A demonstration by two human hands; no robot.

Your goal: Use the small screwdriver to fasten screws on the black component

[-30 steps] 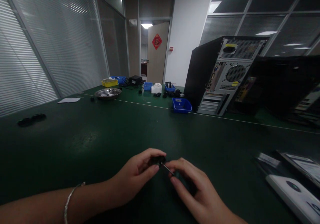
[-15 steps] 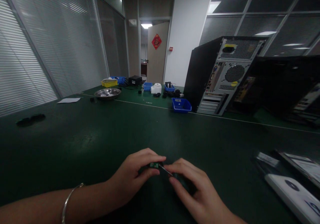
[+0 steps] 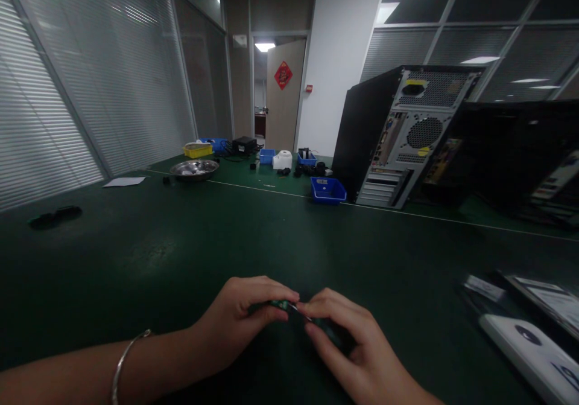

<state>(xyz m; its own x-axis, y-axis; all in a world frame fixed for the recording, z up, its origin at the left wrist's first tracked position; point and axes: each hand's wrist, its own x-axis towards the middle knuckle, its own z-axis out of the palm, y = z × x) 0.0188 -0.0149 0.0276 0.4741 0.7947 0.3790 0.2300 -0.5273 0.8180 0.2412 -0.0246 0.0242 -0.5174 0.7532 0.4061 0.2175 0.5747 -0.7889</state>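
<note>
Between the thumb and fingers of my left hand (image 3: 253,308) is a small green circuit board (image 3: 281,304), mostly covered by the fingers. My right hand (image 3: 346,326) pinches a thin metal rod (image 3: 299,311) between thumb and index finger. One end of the rod meets the right edge of the board; whether it is fixed to the board or a separate tool, I cannot tell. Both hands are close together above the near part of the green table (image 3: 226,230), with their fingertips almost touching.
At right stand a computer tower (image 3: 366,133) and a blue bin (image 3: 328,191). Near my right arm lie a white box (image 3: 534,350) and a hard drive (image 3: 549,299). A metal bowl (image 3: 194,169), a paper sheet (image 3: 124,181) and dark items (image 3: 55,216) lie left.
My left hand has tipped slightly and its fingers have dropped a little, so less of the board's face shows. My right hand has barely moved.
</note>
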